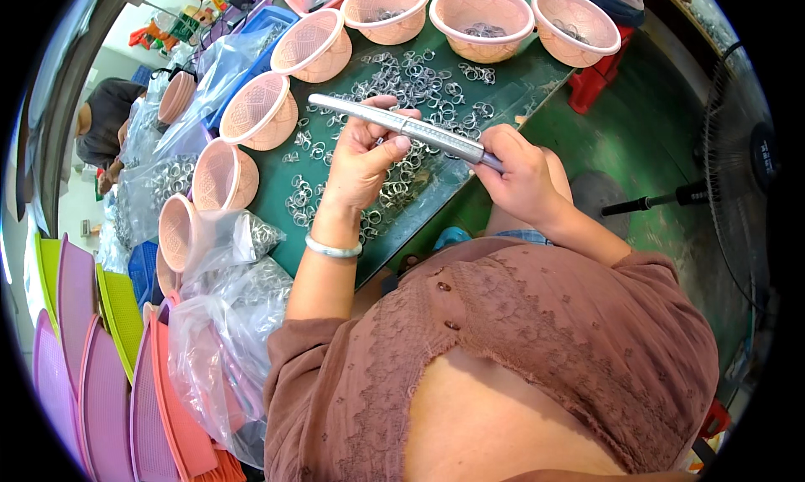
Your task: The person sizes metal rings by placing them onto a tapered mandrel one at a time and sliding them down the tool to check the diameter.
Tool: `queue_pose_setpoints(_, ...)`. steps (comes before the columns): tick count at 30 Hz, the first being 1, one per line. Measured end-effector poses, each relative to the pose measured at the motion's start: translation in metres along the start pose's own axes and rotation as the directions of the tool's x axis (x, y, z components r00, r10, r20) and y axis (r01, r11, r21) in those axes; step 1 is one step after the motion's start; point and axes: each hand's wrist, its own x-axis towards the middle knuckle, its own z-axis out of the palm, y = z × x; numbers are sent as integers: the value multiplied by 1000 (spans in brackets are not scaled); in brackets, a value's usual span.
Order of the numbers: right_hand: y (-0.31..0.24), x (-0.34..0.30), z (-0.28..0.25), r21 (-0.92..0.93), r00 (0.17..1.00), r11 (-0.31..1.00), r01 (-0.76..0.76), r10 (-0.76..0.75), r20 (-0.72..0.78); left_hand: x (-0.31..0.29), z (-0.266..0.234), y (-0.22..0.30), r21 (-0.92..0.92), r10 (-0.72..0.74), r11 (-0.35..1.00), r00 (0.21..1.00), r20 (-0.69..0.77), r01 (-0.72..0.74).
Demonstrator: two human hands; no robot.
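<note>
A silver ring mandrel (438, 137), a tapered metal stick with fine markings, is held slantwise above the table, its thin end toward the far left. My right hand (521, 170) is closed around its dark handle. My left hand (359, 157), with a pale bangle at the wrist, curls under the stick's middle, thumb and fingers against it. Something like a thin ring band appears around the stick by the left fingers, but I cannot make it out surely. Many loose silver rings (411, 80) lie on the green table (277, 168) beyond and below my hands.
Pink plastic baskets (312, 46) line the table's far and left edges, some with rings inside. Clear bags (226, 293) of rings stand at the left, near stacked purple and coral baskets (109, 390). A black fan (738, 155) and a red stool (591, 88) are on the right. Another person (111, 121) is at far left.
</note>
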Motion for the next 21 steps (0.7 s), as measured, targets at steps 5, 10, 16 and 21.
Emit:
queue_pose_setpoints(5, -1, 2, 4, -56, 996, 995, 83, -85, -32, -9, 4, 7, -78, 19, 997, 999, 31, -17)
queue_pose_setpoints(10, -3, 2, 5, -87, 994, 991, 102, -104, -22, -11, 1, 3, -113, -55, 992, 998, -17, 53)
queue_pose_setpoints(16, -3, 1, 6, -80, 993, 991, 109, -111, -30, -14, 3, -1, -2, -10, 1000, 1000, -11, 10)
queue_pose_setpoints(21, -2, 1, 5, -61, 992, 991, 120, -122, -24, -16, 3, -2, -94, -68, 993, 998, -10, 67)
